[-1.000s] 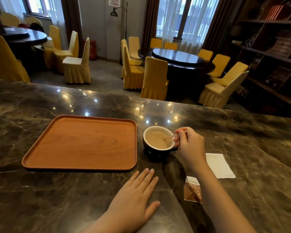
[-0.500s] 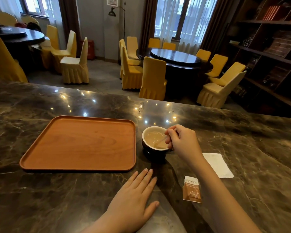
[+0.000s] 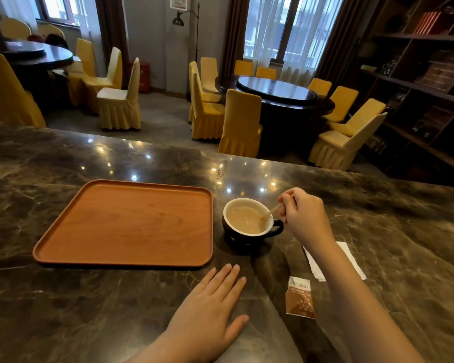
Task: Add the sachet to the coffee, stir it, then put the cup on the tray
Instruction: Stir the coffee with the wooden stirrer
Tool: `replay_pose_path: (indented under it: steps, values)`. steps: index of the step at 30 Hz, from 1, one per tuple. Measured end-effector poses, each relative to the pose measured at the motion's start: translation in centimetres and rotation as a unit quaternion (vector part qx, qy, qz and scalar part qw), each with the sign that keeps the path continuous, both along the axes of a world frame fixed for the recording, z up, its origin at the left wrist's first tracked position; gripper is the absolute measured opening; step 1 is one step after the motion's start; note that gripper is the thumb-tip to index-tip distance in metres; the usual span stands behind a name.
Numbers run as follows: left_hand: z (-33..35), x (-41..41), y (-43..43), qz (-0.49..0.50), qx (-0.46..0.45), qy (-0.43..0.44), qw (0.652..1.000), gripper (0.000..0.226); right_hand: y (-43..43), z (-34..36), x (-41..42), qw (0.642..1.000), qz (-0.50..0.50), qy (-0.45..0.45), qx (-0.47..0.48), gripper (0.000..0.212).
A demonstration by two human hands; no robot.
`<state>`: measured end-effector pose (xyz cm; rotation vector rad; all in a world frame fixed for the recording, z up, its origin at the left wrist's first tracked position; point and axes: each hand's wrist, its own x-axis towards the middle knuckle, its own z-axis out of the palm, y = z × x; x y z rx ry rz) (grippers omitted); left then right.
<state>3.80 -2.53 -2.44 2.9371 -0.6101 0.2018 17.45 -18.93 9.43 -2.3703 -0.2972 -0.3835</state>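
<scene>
The marble counter [image 3: 378, 231] carried everything, and on it the task looked past its midpoint: the sachet seemed already emptied, the stirring was under way, and only the move to the tray remained. The wooden tray [image 3: 63, 247] lay bare to the left of the grip, its near corner just beside the cup [image 3: 236, 233] though not touching it, so the transfer called for only a short sideways carry with nothing standing between the two. The left hand [image 3: 210, 313] rested flat on the counter, fingers spread and holding nothing, nearer the person than the grip and off to its left. The right hand [image 3: 303, 213] was pinched closed around the upper end of a thin stirrer [image 3: 270, 213], whose lower end dipped into the pale, milky coffee at the side of the cup closest to the hand (the handle pointed toward that hand too, which ought to suit a pickup). A white napkin [image 3: 351, 260] lay behind the right wrist, partly hidden by the forearm, and the torn brown sachet [image 3: 300, 299] lay flat nearer the person, apart from the cup. Neither blocked the route to the tray; the likelier risk was slopping a fairly full cup.
</scene>
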Motion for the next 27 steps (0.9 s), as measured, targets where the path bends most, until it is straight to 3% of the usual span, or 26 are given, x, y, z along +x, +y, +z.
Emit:
replay_pose_path:
  steps: [8,15,27]
  values:
    - [0.0,0.0,0.0,0.002,-0.003,-0.014,1.000,0.066,-0.2,1.9,-2.9,0.996,0.051,-0.056,-0.057,0.020]
    - [0.0,0.0,-0.1,0.004,0.001,-0.037,0.999,0.065,0.6,1.9,-2.3,0.991,0.103,-0.065,-0.046,0.019]
    - [0.1,-0.2,0.0,0.010,0.009,-0.022,1.000,0.065,-1.3,0.9,-2.6,0.993,0.085,-0.080,-0.004,0.018]
